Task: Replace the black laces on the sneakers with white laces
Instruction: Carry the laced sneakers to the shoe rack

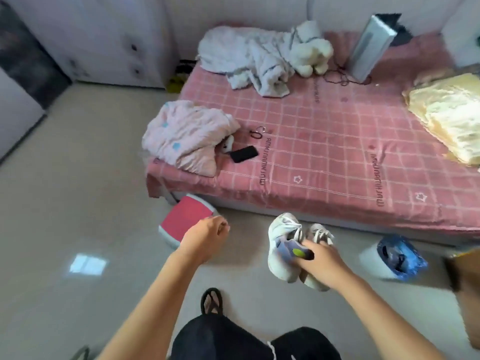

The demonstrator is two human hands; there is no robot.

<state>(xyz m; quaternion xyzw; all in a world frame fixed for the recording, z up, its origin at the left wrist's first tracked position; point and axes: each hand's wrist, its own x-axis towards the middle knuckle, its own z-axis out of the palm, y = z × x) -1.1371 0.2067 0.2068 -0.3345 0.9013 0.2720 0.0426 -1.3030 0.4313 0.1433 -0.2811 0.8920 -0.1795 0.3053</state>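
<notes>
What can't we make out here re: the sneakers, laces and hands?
Head view only:
- Right hand: grips the sneakers; its fingers are hidden inside or behind them.
- Laces: look pale, but motion blur hides their true colour and lacing.
- Left hand: fingers curled; whether it holds anything is hidden.
- Spare laces: none identifiable.
- Brown object: cut off by the right edge.
</notes>
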